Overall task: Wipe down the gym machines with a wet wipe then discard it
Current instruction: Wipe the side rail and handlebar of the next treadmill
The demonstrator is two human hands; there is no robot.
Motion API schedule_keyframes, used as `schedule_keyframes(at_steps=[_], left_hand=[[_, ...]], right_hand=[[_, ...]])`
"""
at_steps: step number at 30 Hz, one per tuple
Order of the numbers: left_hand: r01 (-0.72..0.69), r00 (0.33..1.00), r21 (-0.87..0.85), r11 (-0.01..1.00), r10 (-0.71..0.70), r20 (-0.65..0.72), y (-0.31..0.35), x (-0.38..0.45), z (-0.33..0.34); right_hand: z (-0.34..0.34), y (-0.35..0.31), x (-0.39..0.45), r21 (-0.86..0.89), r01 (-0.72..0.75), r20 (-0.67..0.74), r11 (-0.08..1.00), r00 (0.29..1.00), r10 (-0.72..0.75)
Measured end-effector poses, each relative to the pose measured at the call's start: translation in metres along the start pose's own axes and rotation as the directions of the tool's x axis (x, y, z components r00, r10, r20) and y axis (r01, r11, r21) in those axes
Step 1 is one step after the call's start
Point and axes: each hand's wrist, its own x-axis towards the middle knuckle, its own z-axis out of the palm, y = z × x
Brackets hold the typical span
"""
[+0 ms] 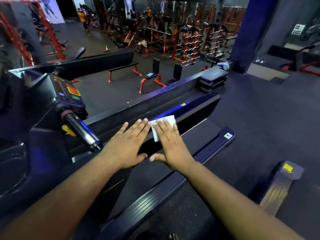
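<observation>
While the wipe (163, 126) lay flat on the far side rail (194, 108) of the treadmill, the right hand (170, 144) pressed it down with straight, spread fingers, nothing pinched or curled round it. About half the white sheet showed past the fingertips and along the hand's left edge. It looked thin, limp and damp — the sort of thing that clings to a smooth rail and bunches or folds if pushed from one corner, so a flat palm across its middle seemed the better hold for wiping, and a pinch at a free corner the way to lift it off for discarding. Light enough to slip out from under a loose hand, I judged.

Just beside it, the left hand (128, 144) rested flat on the same rail, fingers straight and together, holding nothing; the two thumbs were nearly touching.

The rail ran on as a long, narrow strip toward its far end, with open length for a stroke that way. Its outer edge dropped away to the gym floor beyond — overshoot there could lose the wipe. To the left, the handlebar (81, 132) and console (65, 94) stood near, closing off that side. On the near side lay the belt (195, 134).
</observation>
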Motion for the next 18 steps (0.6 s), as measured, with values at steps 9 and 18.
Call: schedule_keyframes(at_steps=[9,18], left_hand=[[0.039,0.998,-0.001,0.999,-0.039,-0.049,-0.014,-0.038,0.005],[0.038,0.997,-0.071,0.997,-0.043,-0.07,-0.03,-0.061,0.005]], right_hand=[[-0.022,0.015,0.023,-0.129,-0.203,0.012,0.971,0.978,0.206],[0.009,-0.055,0.004,-0.041,0.25,0.1,0.967,0.964,-0.245]])
